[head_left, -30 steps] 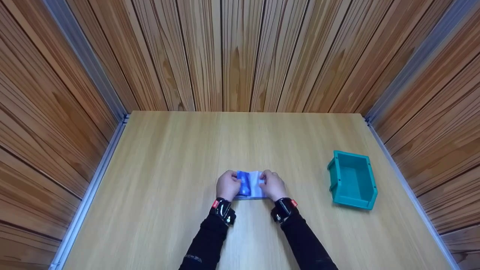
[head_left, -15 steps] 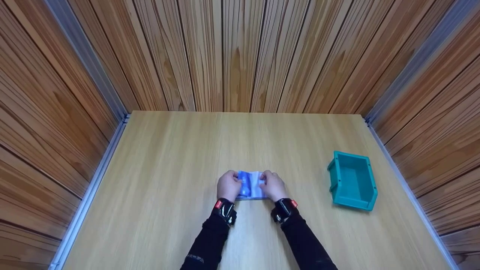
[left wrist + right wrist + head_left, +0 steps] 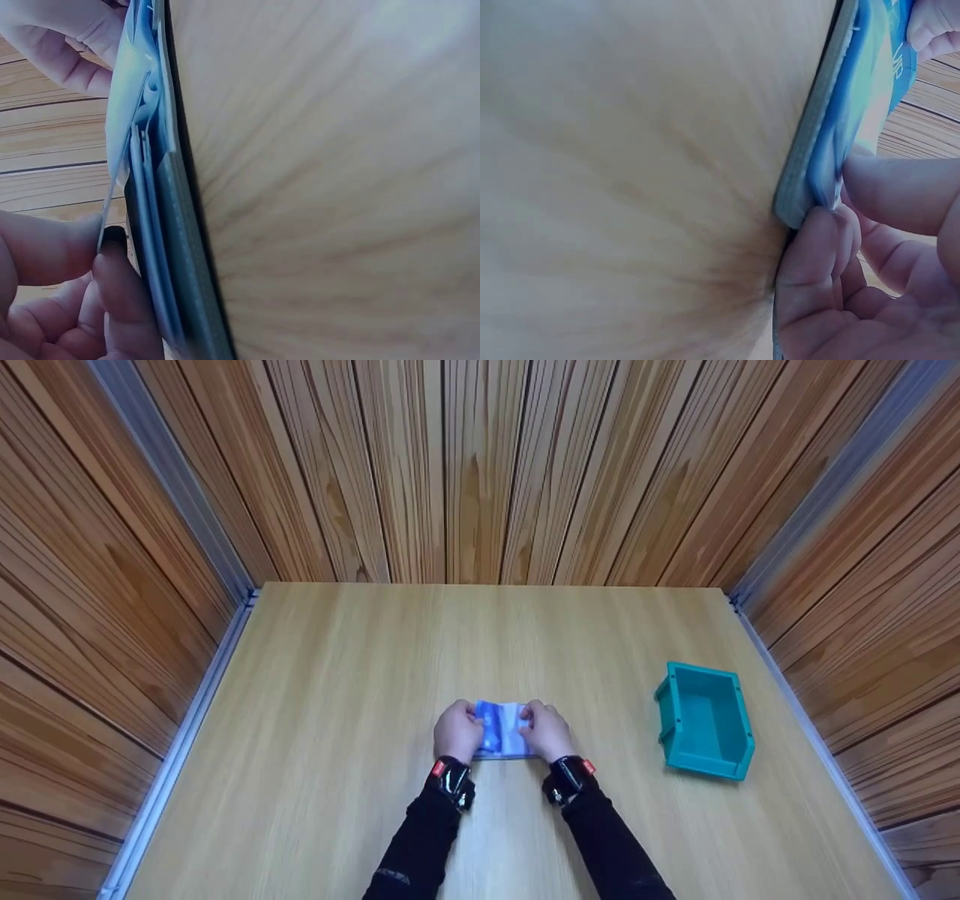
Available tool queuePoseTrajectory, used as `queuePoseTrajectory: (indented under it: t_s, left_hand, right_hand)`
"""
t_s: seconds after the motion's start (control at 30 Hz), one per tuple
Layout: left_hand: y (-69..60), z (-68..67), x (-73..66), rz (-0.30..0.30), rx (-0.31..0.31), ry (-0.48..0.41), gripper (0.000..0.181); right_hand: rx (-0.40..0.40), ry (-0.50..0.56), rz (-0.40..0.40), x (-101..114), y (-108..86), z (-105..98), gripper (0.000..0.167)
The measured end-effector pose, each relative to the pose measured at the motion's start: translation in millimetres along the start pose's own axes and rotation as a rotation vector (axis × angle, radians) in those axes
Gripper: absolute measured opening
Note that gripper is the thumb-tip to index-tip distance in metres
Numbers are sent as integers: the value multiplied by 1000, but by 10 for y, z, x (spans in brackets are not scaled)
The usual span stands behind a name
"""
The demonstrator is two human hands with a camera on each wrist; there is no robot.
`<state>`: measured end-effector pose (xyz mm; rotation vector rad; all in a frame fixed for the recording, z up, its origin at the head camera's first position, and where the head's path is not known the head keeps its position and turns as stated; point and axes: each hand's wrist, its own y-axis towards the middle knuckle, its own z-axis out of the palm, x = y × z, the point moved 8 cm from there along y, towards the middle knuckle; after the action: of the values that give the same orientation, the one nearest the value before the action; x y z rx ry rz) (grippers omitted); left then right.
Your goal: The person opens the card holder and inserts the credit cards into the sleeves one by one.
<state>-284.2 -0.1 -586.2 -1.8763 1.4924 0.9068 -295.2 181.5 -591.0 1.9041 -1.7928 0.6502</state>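
Observation:
A flat, folded wallet (image 3: 514,732) with pale blue-lavender inner layers and a stitched edge lies open on the table, between both hands. Over its left side stands a thin blue card (image 3: 490,727); white lettering shows on it in the right wrist view. Thumb and forefinger of my left hand (image 3: 456,732) pinch the card's outer edge, and the card's inner part runs in among the wallet's layers. My right hand (image 3: 548,732) grips the wallet's right side between thumb and fingers. Layered pockets (image 3: 154,240) show edge-on in the left wrist view.
A teal plastic bin (image 3: 709,721) stands to the right on the wooden table (image 3: 337,682). Wood-panelled walls (image 3: 480,472) enclose the table at the back and both sides, with metal rails along the side edges.
My left hand and wrist have shifted slightly to the right, and the blue card with them. My right hand keeps its hold with hardly any movement. The bin stays where it was.

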Motion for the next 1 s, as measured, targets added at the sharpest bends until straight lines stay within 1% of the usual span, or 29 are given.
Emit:
queuePoseTrajectory:
  t_s: [0.1,0.27,0.43,0.6,0.67,0.73,0.9,1.0]
  left_hand:
    - [4,-4,6,-11,3,-5,11]
    - [-1,9,21,-28,18,-4,11]
    - [-18,32,-7,-11,27,-4,12]
    - [-25,103,-34,-3,46,9,12]
    - [-26,135,-49,5,50,15,12]
    - [-29,159,-79,28,44,19,12]
    - [-57,200,-174,115,20,45,17]
    - [-76,213,-211,144,13,70,17]
  right_hand:
    - [-7,0,-10,4,0,-5,21]
    - [-1,13,12,-10,4,-8,21]
    - [-6,36,6,-19,16,-16,20]
    - [-15,75,-18,-5,-4,-35,20]
    - [-33,73,-39,18,-21,-57,21]
    - [-37,71,-46,14,-19,-64,21]
    - [-7,69,-8,-31,19,-29,19]
    - [0,53,6,-38,35,-17,19]
